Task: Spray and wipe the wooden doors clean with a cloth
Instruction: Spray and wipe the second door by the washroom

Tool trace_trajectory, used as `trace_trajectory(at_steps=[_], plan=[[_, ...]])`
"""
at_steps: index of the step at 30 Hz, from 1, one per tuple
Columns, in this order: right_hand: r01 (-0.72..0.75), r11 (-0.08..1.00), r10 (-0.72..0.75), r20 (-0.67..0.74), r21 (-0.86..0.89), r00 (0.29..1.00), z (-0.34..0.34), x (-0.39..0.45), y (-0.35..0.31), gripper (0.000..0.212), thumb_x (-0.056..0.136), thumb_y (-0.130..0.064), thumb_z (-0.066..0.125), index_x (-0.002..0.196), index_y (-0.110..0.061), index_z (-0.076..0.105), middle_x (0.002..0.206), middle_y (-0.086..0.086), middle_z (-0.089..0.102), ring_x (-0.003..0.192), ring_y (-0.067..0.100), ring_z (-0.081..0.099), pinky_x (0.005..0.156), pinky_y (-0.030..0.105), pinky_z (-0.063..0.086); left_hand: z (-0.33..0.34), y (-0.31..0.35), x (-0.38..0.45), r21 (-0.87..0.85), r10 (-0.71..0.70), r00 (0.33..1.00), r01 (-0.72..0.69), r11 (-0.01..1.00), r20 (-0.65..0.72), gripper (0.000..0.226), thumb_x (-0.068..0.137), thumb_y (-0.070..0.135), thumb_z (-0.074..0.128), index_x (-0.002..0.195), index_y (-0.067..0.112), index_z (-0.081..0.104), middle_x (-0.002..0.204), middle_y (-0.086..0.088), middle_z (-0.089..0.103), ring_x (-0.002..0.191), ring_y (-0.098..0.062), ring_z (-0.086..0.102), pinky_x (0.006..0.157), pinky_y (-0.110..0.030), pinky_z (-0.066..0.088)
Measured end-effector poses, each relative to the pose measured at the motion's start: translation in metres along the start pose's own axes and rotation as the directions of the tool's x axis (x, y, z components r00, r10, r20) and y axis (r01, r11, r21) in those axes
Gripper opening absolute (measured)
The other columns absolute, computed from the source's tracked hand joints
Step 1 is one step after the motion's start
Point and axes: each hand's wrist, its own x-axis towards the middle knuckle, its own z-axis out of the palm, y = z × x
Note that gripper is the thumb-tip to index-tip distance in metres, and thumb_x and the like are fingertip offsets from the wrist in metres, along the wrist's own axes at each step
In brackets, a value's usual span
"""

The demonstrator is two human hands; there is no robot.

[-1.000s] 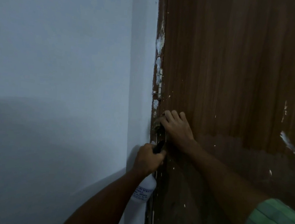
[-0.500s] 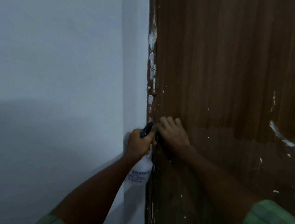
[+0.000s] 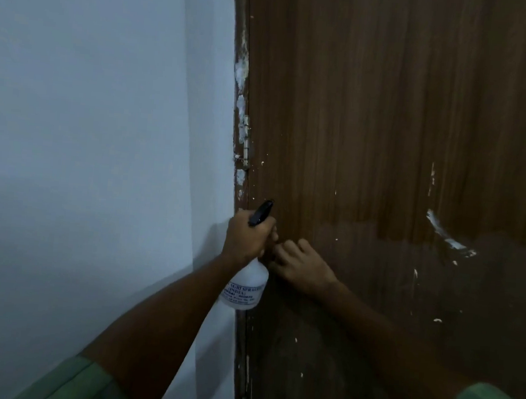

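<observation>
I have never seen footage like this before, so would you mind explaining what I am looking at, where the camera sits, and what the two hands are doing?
No machine here: a person wears a wide-angle camera on the head, looking forward and down at their own arms. The single view shows a brown wooden door on the right and a pale wall on the left, with a hinge between them. White paint smears mark the door. The left hand grips a white spray bottle with a black nozzle. The right hand rests curled against the door's edge; a cloth may be under it, but I cannot see one.
</observation>
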Motion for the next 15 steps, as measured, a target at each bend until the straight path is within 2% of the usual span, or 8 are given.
trace_trajectory(at_steps=[2, 4, 6, 7, 9, 11, 13, 15], plan=[[0.017, 1.000, -0.017, 0.044, -0.015, 0.999, -0.007, -0.001, 0.008, 0.047, 0.085, -0.032, 0.074, 0.131, -0.029, 0.064, 0.140, 0.012, 0.050, 0.116, 0.032, 0.049, 0.093, 0.049, 0.046, 0.000, 0.006, 0.002, -0.002, 0.016, 1.000, -0.016, 1.000, 0.025, 0.024, 0.103, 0.013, 0.060, 0.085, 0.000, 0.071, 0.077, -0.018, 0.074, 0.044, -0.014, 0.058, 0.043, -0.023, 0.045], [-0.183, 0.983, 0.182, -0.089, -0.003, 0.979, -0.030, 0.011, 0.031, 0.049, 0.085, -0.034, 0.073, 0.132, -0.025, 0.062, 0.138, 0.013, 0.051, 0.115, 0.032, 0.051, 0.092, 0.049, 0.045, 0.001, 0.008, 0.003, -0.024, 0.021, 0.999, -0.020, 1.000, 0.046, 0.022, 0.104, 0.014, 0.060, 0.089, 0.002, 0.071, 0.079, -0.018, 0.074, 0.047, -0.014, 0.058, 0.043, -0.022, 0.046], [-0.436, 0.893, 0.449, -0.221, 0.110, 0.866, -0.052, 0.017, 0.053, 0.051, 0.084, -0.037, 0.072, 0.132, -0.025, 0.061, 0.132, 0.013, 0.053, 0.109, 0.032, 0.050, 0.088, 0.046, 0.041, 0.003, 0.008, 0.003, -0.032, 0.019, 0.999, -0.018, 0.999, 0.048, 0.022, 0.105, 0.017, 0.059, 0.089, 0.006, 0.070, 0.077, -0.014, 0.073, 0.046, -0.012, 0.058, 0.043, -0.022, 0.046], [-0.493, 0.859, 0.513, -0.251, 0.142, 0.821, -0.055, 0.014, 0.058, 0.052, 0.084, -0.038, 0.072, 0.132, -0.025, 0.060, 0.130, 0.013, 0.053, 0.106, 0.031, 0.049, 0.086, 0.044, 0.038, 0.003, 0.007, 0.003, -0.025, 0.024, 0.999, -0.023, 0.999, 0.047, 0.024, 0.106, 0.018, 0.060, 0.088, 0.007, 0.070, 0.076, -0.014, 0.073, 0.045, -0.012, 0.057, 0.043, -0.023, 0.046], [-0.449, 0.884, 0.467, -0.252, 0.129, 0.848, -0.048, -0.002, 0.051, 0.058, 0.082, -0.042, 0.073, 0.135, -0.026, 0.057, 0.132, 0.013, 0.051, 0.107, 0.032, 0.048, 0.087, 0.045, 0.038, 0.004, 0.007, 0.001, -0.008, 0.036, 0.998, -0.035, 0.999, 0.054, 0.026, 0.105, 0.016, 0.060, 0.086, 0.003, 0.071, 0.076, -0.018, 0.073, 0.044, -0.013, 0.056, 0.042, -0.024, 0.045], [-0.207, 0.977, 0.211, -0.154, 0.042, 0.965, -0.026, -0.025, 0.026, 0.058, 0.081, -0.040, 0.076, 0.135, -0.028, 0.059, 0.137, 0.012, 0.049, 0.114, 0.032, 0.049, 0.091, 0.049, 0.044, 0.005, 0.007, -0.001, 0.000, 0.034, 0.998, -0.034, 0.999, 0.060, 0.024, 0.104, 0.015, 0.060, 0.088, 0.000, 0.070, 0.078, -0.020, 0.073, 0.045, -0.012, 0.057, 0.043, -0.023, 0.045], [-0.024, 0.999, 0.022, -0.041, -0.033, 0.999, -0.012, -0.040, 0.014, 0.051, 0.079, -0.034, 0.077, 0.129, -0.030, 0.064, 0.135, 0.010, 0.052, 0.114, 0.030, 0.051, 0.090, 0.048, 0.048, 0.006, 0.010, 0.000, 0.002, 0.029, 0.998, -0.029, 1.000, 0.058, 0.023, 0.104, 0.014, 0.060, 0.089, -0.001, 0.070, 0.079, -0.020, 0.073, 0.045, -0.011, 0.057, 0.043, -0.023, 0.045], [-0.113, 0.993, 0.112, -0.067, -0.021, 0.991, -0.022, -0.035, 0.028, 0.052, 0.079, -0.033, 0.077, 0.129, -0.029, 0.064, 0.135, 0.010, 0.052, 0.114, 0.031, 0.050, 0.091, 0.049, 0.047, 0.009, 0.013, 0.003, 0.003, 0.044, 0.996, -0.045, 0.999, 0.083, 0.022, 0.104, 0.014, 0.060, 0.091, -0.001, 0.069, 0.079, -0.020, 0.072, 0.046, -0.012, 0.057, 0.043, -0.023, 0.046]])
